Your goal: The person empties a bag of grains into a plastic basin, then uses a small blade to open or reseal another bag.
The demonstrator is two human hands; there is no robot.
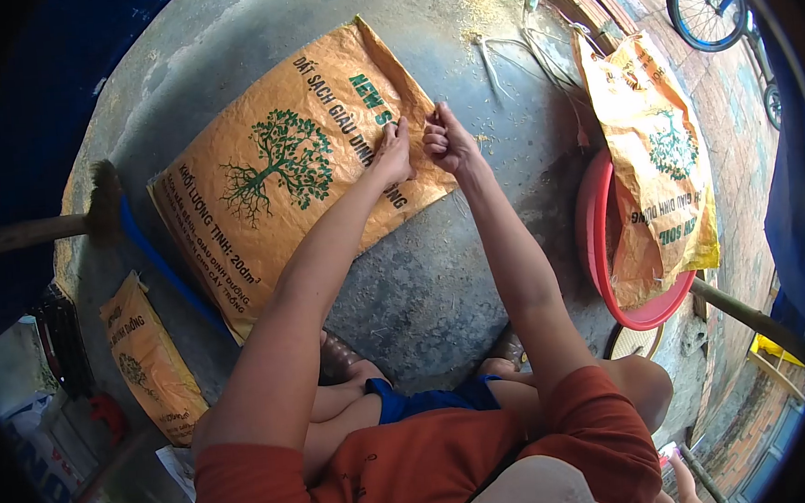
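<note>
An orange soil sack (203, 162) with a green tree print and dark lettering lies flat on the concrete floor in front of me. At its right end my left hand (395, 152) is closed, fingers pinched on the folded part of the sack. Just beside it, over the sack's right edge, my right hand (448, 140) is curled into a fist with the thumb pressed on top. What sits between the right fingers is too small to make out. The two hands are close together but apart.
A second printed sack (651, 162) lies over a red plastic basin (595, 230) on the right. Another sack (156, 363) is at the lower left, near a wooden-handled brush (103, 203). A white cord (538, 50) trails at the top; a bicycle wheel (706, 2) stands upper right.
</note>
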